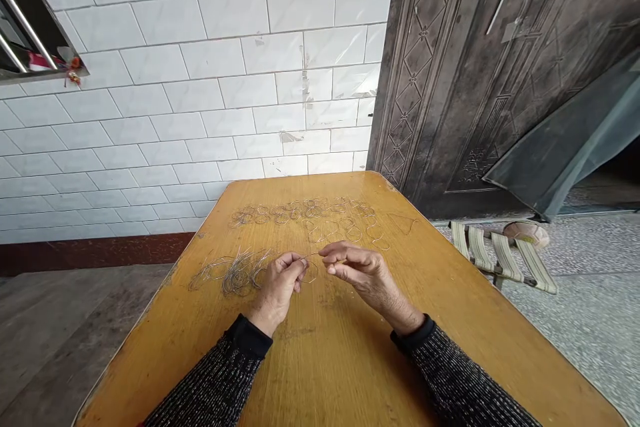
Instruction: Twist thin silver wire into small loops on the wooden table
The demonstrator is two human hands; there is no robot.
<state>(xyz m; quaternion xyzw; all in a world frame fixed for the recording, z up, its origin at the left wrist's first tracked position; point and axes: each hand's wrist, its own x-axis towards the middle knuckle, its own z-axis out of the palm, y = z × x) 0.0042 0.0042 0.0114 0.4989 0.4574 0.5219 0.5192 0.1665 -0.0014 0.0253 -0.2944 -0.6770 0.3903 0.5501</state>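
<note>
My left hand [279, 283] pinches a thin metal wire [311, 255] between thumb and bent fingers, above the middle of the wooden table. The wire spans the short gap to my right hand [357, 270], whose fingertips and thumb come loosely together at its other end. A curved loop of wire hangs below, between the two hands. Left of my left hand lies a tangled pile of cut wires [240, 273]. Beyond the hands, several bent wire loops [295, 210] are spread in a row, with more wavy pieces [333, 230] just in front of them.
The yellow wooden table [330, 373] reaches to a white tiled wall [220, 67]. At the right stand a dark carved door [450, 80] and a low stool with striped straps [500, 257]. A single bent wire [403, 221] lies near the table's right edge.
</note>
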